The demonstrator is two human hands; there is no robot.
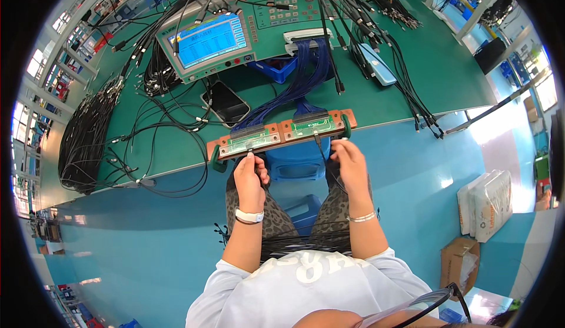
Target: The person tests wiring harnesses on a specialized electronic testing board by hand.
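Observation:
My left hand (250, 176) is closed in a pinch on a small dark cable plug (250, 151) at the front edge of the left green circuit board (250, 142). My right hand (351, 166) is pinched just below the right end of the right green circuit board (309, 127); what its fingertips hold is too small to make out. A black cable (319, 145) meets the front of that board and runs down left of my right hand. Both boards sit on an orange-brown bar (279, 132) at the table's edge, held by green clamps (218, 162).
Behind stands a green tester (253, 34) with a lit screen, linked by dark blue wires (312, 69). Black cables (88, 134) heap left and hang over the tester. A phone (226, 103) and light-blue case (376, 64) lie on the green table. More cables (306, 244) cross my lap.

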